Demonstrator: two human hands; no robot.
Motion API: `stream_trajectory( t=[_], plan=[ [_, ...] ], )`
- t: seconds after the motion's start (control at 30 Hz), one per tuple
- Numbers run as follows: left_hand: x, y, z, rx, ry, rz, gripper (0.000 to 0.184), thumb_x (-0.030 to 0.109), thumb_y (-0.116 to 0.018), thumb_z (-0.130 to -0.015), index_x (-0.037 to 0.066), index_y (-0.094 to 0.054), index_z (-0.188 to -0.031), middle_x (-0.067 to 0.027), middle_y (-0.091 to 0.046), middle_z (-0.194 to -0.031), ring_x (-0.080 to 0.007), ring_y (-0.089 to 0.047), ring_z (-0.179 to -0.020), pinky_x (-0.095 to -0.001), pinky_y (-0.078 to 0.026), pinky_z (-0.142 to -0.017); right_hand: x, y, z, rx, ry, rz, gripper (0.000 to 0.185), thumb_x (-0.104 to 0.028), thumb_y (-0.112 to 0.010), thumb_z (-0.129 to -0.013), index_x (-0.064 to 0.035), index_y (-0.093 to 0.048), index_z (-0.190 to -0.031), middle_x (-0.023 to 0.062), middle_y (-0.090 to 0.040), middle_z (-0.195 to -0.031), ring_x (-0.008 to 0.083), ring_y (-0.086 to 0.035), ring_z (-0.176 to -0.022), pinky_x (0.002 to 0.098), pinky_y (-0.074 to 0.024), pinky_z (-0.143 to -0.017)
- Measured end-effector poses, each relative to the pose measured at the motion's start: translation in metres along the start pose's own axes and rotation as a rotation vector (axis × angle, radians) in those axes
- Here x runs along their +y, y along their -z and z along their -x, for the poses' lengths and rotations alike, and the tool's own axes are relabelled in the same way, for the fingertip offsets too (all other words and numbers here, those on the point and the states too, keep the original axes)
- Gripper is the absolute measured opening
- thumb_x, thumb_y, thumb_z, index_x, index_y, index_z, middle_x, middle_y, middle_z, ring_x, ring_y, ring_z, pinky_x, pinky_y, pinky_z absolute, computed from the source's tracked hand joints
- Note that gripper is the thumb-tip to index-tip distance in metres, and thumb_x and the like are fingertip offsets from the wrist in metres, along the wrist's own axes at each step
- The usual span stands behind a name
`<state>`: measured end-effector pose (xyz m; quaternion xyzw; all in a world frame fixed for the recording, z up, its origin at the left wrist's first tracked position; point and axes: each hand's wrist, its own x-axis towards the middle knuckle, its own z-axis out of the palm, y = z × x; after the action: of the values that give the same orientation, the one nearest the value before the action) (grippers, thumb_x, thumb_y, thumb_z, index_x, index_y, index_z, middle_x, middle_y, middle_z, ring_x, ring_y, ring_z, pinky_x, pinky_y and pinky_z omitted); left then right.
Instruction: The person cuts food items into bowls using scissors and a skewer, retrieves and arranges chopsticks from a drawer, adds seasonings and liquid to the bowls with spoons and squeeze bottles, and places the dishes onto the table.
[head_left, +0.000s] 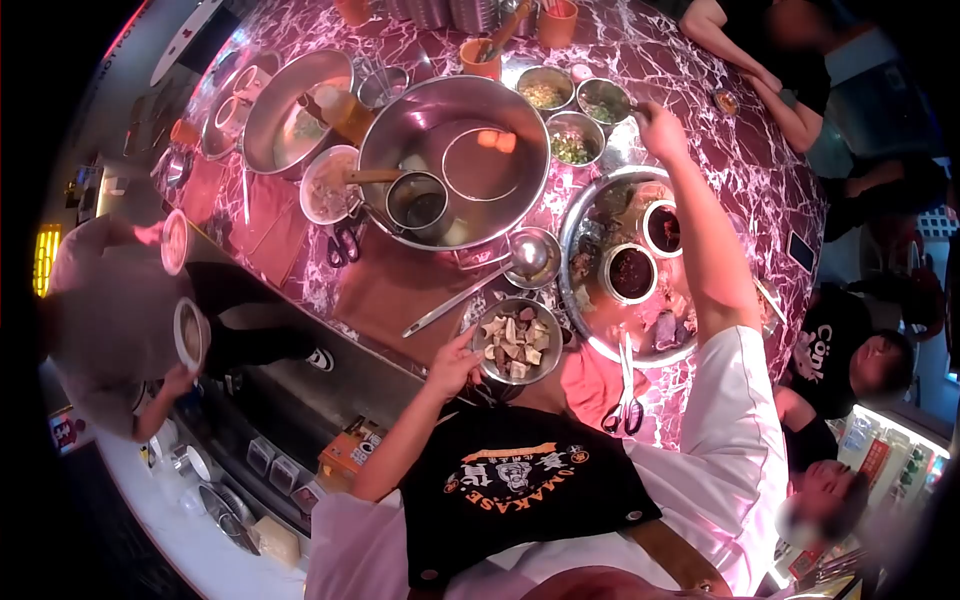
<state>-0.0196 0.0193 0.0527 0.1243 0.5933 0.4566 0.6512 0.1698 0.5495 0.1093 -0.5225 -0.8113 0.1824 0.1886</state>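
My left hand (455,364) grips the side of a steel bowl (518,341) of chopped pieces, near the table's front edge. Stretched out to the upper right, my right hand (661,132) is closed at the rim of a small bowl of chopped greens (604,101); what its fingers hold is too small to make out. Under my right arm lies a large round tray (577,300) with meats and two white cups of dark sauce (631,273). A ladle (530,252) rests over a small bowl, left of the tray.
A big steel pot (456,90) with broth and a strainer (417,202) stands at the centre. Scissors (624,410) lie by the tray, another pair (343,246) below the pot. A co-worker (120,310) carries bowls at left. Several people stand or sit at right.
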Motion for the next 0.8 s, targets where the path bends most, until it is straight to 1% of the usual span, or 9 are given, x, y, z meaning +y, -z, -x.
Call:
stream_trajectory(
  t=[0.13,0.23,0.3,0.37,0.43,0.5,0.53,0.67,0.8],
  plan=[
    [0.003,-0.006,-0.009,0.016,-0.018,0.028,0.062,0.002,-0.059,-0.093,0.001,-0.033,-0.149,-0.0040,-0.061,-0.068,-0.0097,-0.055,-0.051,-0.0215,-0.045,-0.048,0.013,0.015,0.011,-0.107,0.071,0.110,0.029,-0.026,-0.060,-0.091,-0.0079,-0.066,-0.114,0.0190,-0.069,-0.106,0.0381,-0.065,-0.099,0.0451,-0.0509,-0.086],
    [0.012,-0.012,-0.018,0.020,-0.010,0.008,0.064,0.002,-0.058,-0.093,0.001,-0.030,-0.150,-0.0049,-0.062,-0.068,-0.0098,-0.055,-0.051,-0.0218,-0.045,-0.048,0.008,0.030,0.009,0.006,0.004,0.053,0.029,-0.025,-0.060,-0.091,-0.0087,-0.065,-0.114,0.0200,-0.068,-0.106,0.0385,-0.065,-0.099,0.0458,-0.0508,-0.087],
    [0.023,-0.017,-0.020,-0.016,-0.038,-0.031,0.066,0.001,-0.058,-0.093,0.001,-0.027,-0.151,-0.0067,-0.063,-0.071,-0.0102,-0.056,-0.051,-0.0220,-0.046,-0.048,0.004,0.033,0.000,0.013,0.059,0.045,0.029,-0.026,-0.059,-0.091,-0.0095,-0.066,-0.114,0.0207,-0.069,-0.105,0.0392,-0.065,-0.099,0.0464,-0.0510,-0.087],
    [0.035,-0.027,-0.026,-0.016,-0.029,-0.021,0.064,0.002,-0.057,-0.094,0.003,-0.029,-0.152,-0.0059,-0.060,-0.068,-0.0112,-0.055,-0.051,-0.0225,-0.045,-0.049,-0.016,0.045,-0.012,-0.193,0.066,0.283,0.030,-0.028,-0.058,-0.091,-0.0087,-0.065,-0.113,0.0204,-0.069,-0.103,0.0402,-0.065,-0.099,0.0469,-0.0512,-0.087],
    [0.044,-0.035,-0.036,-0.031,-0.041,-0.020,0.063,0.003,-0.056,-0.095,0.004,-0.029,-0.152,-0.0056,-0.060,-0.069,-0.0112,-0.055,-0.052,-0.0228,-0.045,-0.049,-0.021,0.040,-0.030,-0.228,0.090,0.344,0.029,-0.025,-0.057,-0.090,-0.0045,-0.067,-0.108,0.0212,-0.069,-0.102,0.0405,-0.066,-0.098,0.0467,-0.0523,-0.086],
    [0.060,-0.048,-0.047,-0.041,-0.073,-0.049,0.062,0.004,-0.056,-0.095,0.006,-0.031,-0.151,-0.0055,-0.060,-0.069,-0.0110,-0.055,-0.052,-0.0229,-0.044,-0.049,-0.019,0.030,-0.058,-0.309,0.235,0.503,0.026,-0.018,-0.054,-0.089,-0.0016,-0.069,-0.102,0.0224,-0.069,-0.103,0.0390,-0.067,-0.097,0.0463,-0.0533,-0.085],
    [0.074,-0.059,-0.050,-0.059,-0.110,-0.034,0.061,0.005,-0.056,-0.095,0.008,-0.033,-0.151,-0.0046,-0.059,-0.068,-0.0104,-0.054,-0.052,-0.0225,-0.043,-0.048,-0.033,0.034,-0.062,-0.377,0.186,0.540,0.023,-0.012,-0.054,-0.085,0.0001,-0.071,-0.096,0.0238,-0.069,-0.104,0.0378,-0.068,-0.097,0.0453,-0.0540,-0.085],
    [0.116,-0.094,-0.081,-0.057,-0.170,-0.054,0.059,0.004,-0.055,-0.094,0.009,-0.037,-0.150,-0.0028,-0.058,-0.065,-0.0093,-0.054,-0.051,-0.0218,-0.042,-0.047,-0.047,0.029,-0.065,-0.435,0.168,0.536,0.024,-0.010,-0.057,-0.081,0.0011,-0.070,-0.098,0.0240,-0.069,-0.104,0.0375,-0.067,-0.098,0.0445,-0.0539,-0.087],
    [0.156,-0.122,-0.116,-0.049,-0.265,0.055,0.054,0.005,-0.054,-0.096,0.010,-0.041,-0.148,-0.0027,-0.060,-0.067,-0.0081,-0.053,-0.050,-0.0213,-0.041,-0.046,-0.019,0.023,-0.061,-0.278,0.132,0.424,0.024,-0.017,-0.061,-0.084,-0.0019,-0.070,-0.100,0.0216,-0.069,-0.104,0.0370,-0.067,-0.098,0.0453,-0.0530,-0.087]
  ],
)
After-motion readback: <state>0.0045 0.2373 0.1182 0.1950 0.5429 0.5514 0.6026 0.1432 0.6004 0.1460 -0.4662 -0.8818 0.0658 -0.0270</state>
